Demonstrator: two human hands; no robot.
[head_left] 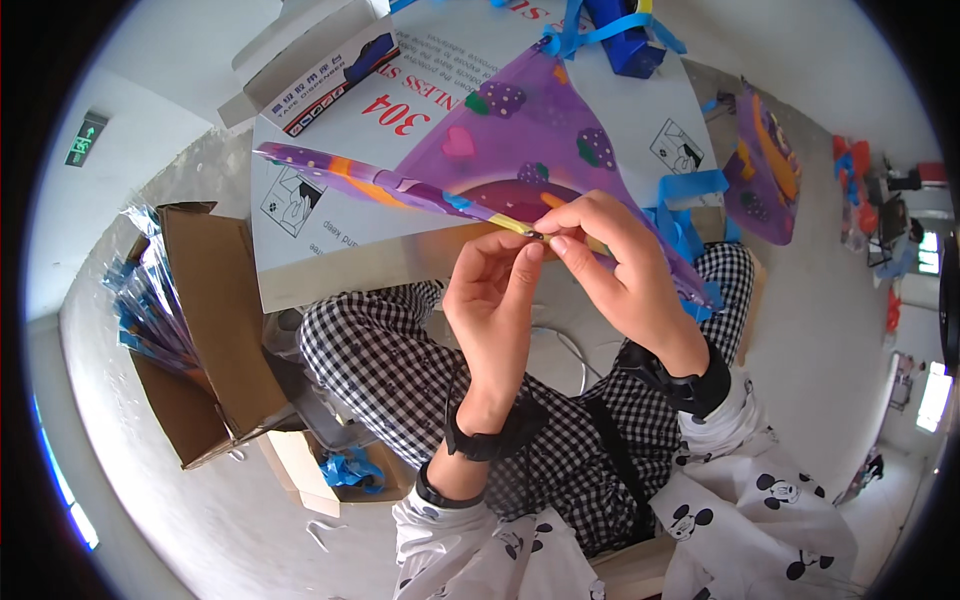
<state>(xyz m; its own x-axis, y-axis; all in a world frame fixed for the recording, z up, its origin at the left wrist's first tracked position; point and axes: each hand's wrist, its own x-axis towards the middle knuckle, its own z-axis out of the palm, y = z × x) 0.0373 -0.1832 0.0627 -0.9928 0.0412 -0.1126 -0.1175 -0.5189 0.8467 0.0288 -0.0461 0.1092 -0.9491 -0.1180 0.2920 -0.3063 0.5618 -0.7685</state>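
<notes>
A purple kite printed with berries and a pink heart spreads over the table in front of me. Its folded left edge slants toward me, and a yellow strip shows along it near my fingers. My left hand pinches this edge between thumb and fingertips. Right beside it, my right hand pinches the same edge, the fingertips of both hands almost meeting. A tiny dark piece shows between them; its kind is too small to tell. Blue ribbon tails lie by the kite's right corner.
A printed carton and a dark blue object with ribbon stand on the white board tabletop. Left of my legs are a cardboard box of plastic-wrapped items and a smaller box with blue material. Another purple kite is beyond the table's right side.
</notes>
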